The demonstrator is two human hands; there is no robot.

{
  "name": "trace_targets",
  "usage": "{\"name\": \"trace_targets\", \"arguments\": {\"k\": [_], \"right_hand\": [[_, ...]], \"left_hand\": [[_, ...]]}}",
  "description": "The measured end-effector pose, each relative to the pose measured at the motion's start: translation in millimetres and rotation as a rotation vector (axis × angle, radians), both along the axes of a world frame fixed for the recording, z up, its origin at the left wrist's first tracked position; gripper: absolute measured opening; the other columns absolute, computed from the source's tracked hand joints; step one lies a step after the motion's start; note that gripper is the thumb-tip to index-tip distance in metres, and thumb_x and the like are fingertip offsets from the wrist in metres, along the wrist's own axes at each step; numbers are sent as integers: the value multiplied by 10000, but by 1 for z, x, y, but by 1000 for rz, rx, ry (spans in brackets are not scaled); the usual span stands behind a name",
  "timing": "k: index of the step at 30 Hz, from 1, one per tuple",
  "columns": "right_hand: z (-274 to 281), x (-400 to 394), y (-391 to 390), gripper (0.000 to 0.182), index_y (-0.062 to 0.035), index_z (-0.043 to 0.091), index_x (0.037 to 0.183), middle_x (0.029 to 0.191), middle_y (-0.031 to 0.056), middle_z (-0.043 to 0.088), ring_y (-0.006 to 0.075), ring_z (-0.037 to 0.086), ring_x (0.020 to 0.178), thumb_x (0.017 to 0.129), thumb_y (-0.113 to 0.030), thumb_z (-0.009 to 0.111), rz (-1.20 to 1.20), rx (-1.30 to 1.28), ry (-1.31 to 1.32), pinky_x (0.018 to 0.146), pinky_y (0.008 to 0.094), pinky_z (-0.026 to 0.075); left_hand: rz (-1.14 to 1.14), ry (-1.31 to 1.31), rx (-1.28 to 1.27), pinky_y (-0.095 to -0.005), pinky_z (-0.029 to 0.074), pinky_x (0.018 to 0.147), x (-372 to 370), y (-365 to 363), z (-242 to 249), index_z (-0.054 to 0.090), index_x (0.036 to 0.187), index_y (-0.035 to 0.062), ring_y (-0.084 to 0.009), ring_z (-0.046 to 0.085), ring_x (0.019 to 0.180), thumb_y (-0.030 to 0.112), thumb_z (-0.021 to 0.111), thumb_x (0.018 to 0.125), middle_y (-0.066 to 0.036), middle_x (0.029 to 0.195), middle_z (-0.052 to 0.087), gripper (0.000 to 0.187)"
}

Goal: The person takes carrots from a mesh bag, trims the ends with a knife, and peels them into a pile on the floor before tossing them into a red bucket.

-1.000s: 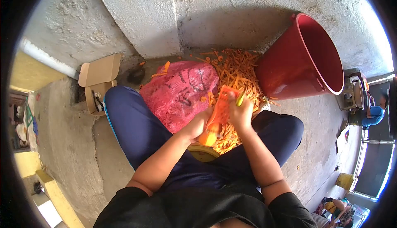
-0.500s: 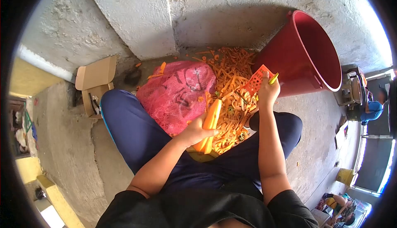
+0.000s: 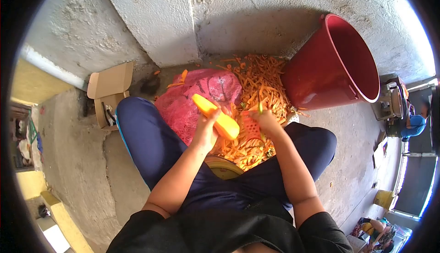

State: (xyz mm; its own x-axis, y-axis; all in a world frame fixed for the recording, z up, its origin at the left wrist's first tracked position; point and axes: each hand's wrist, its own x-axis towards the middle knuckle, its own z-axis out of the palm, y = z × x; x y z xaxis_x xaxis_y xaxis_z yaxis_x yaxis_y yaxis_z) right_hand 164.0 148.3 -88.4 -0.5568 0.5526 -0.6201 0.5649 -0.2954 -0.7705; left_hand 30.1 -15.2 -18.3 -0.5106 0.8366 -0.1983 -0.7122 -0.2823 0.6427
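Observation:
A peeled bright-orange carrot (image 3: 216, 116) is gripped by my left hand (image 3: 205, 134), tilted with one end toward the upper left and the thick end toward my right hand. My right hand (image 3: 269, 122) is closed round a flat orange-red peeler (image 3: 250, 127) with holes in it; a yellow-green part sticks out above the fingers. Peeler and carrot look slightly apart. Beneath them lies a large heap of carrot peelings (image 3: 263, 88). A pink mesh sack (image 3: 183, 104) lies left of the heap. Part of a yellow container's rim (image 3: 224, 163) shows between my legs.
A tall dark-red bin (image 3: 311, 72) leans at the right of the heap near the wall (image 3: 247, 28). An opened cardboard box (image 3: 110, 81) stands beyond my left knee. At the far right are a person in blue (image 3: 415, 123), another person (image 3: 382, 234) and a yellow bucket (image 3: 383, 198).
My left hand has raised the carrot and turned it from nearly upright to slanting up-left. My right hand has brought the peeler down and left, close to the carrot.

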Motion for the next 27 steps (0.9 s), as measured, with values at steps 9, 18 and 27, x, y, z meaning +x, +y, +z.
{"name": "trace_targets", "arguments": {"k": [9, 18, 27], "right_hand": [[28, -18, -43, 346, 9, 429, 1116, 1023, 134, 547, 253, 562, 865, 864, -220, 370, -248, -917, 511, 709, 363, 483], [54, -9, -34, 342, -44, 480, 1051, 949, 112, 576, 232, 578, 793, 849, -308, 397, -126, -778, 487, 634, 379, 495], [79, 10, -13, 233, 6, 531, 931, 725, 114, 598, 232, 596, 721, 815, -195, 511, -78, -119, 316, 635, 377, 465]], "left_hand": [[-98, 5, 242, -375, 301, 932, 3, 1, 5, 436, 1034, 29, -213, 416, 1037, 519, 454, 783, -81, 1030, 457, 552], [-522, 146, 45, -358, 366, 907, -18, -12, 11, 521, 996, 4, -194, 405, 1092, 400, 502, 791, -98, 1157, 419, 446], [-719, 466, -350, -278, 379, 861, -3, -17, -13, 293, 1262, 33, -186, 469, 1008, 98, 677, 660, -118, 1136, 442, 718]]}}
